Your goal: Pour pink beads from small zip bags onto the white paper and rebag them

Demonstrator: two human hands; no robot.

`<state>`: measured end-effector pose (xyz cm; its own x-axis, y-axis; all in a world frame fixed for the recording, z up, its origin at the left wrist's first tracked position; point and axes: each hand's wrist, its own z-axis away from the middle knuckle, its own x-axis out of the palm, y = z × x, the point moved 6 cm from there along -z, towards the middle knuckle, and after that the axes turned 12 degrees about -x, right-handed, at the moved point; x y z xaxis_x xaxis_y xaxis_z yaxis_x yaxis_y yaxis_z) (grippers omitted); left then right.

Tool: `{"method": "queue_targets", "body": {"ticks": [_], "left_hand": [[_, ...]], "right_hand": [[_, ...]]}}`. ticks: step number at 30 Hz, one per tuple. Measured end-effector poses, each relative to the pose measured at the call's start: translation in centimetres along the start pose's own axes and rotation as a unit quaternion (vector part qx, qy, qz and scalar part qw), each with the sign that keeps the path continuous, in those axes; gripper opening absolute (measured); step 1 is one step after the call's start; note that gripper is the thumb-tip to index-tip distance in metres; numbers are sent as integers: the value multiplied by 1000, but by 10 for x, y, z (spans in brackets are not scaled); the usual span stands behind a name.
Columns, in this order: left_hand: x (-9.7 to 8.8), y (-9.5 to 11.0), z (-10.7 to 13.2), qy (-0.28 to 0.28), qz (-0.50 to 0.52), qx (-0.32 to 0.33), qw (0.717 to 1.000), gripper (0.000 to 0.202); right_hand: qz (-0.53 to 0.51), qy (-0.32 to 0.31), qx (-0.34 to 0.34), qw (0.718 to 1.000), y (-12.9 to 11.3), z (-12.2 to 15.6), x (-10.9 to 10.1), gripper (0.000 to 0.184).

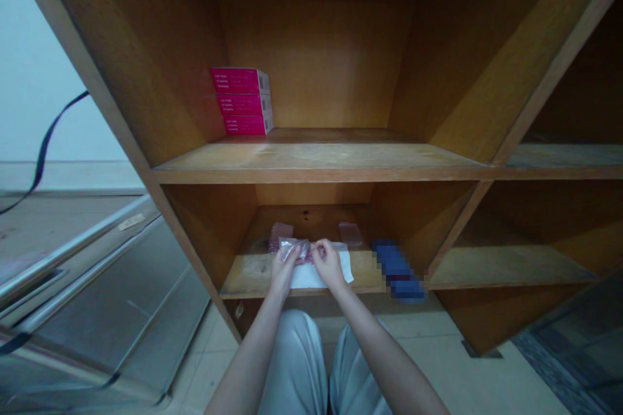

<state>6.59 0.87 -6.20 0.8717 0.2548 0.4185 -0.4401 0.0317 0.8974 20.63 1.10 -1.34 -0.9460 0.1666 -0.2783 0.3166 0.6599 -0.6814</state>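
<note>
Head view: on the lower shelf point(253, 277), the left hand point(283, 270) and right hand point(328, 264) pinch a clear plastic bag point(293, 249) by its edges. It looks light, soft and slippery, best held at the edge. A white sheet point(318, 277) lies beneath, with a blurred blue object point(396, 269) to the right.
</note>
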Motion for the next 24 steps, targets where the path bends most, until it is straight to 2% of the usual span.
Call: {"method": "queue_targets", "body": {"ticks": [4, 9, 15, 24], "left_hand": [[1, 1, 3, -14, 41, -22, 999, 43], [-1, -1, 0, -43, 75, -31, 996, 40], [0, -1, 0, -69, 75, -39, 994, 37], [-1, -1, -1, -91, 143, -89, 981, 29]], "right_hand": [[-77, -9, 79, 994, 5, 1, 12, 15], [-183, -20, 154, 971, 8, 5, 25, 16], [-236, 5, 239, 942, 8, 7, 30, 16], [-265, 57, 272, 923, 24, 2, 25, 24]]}}
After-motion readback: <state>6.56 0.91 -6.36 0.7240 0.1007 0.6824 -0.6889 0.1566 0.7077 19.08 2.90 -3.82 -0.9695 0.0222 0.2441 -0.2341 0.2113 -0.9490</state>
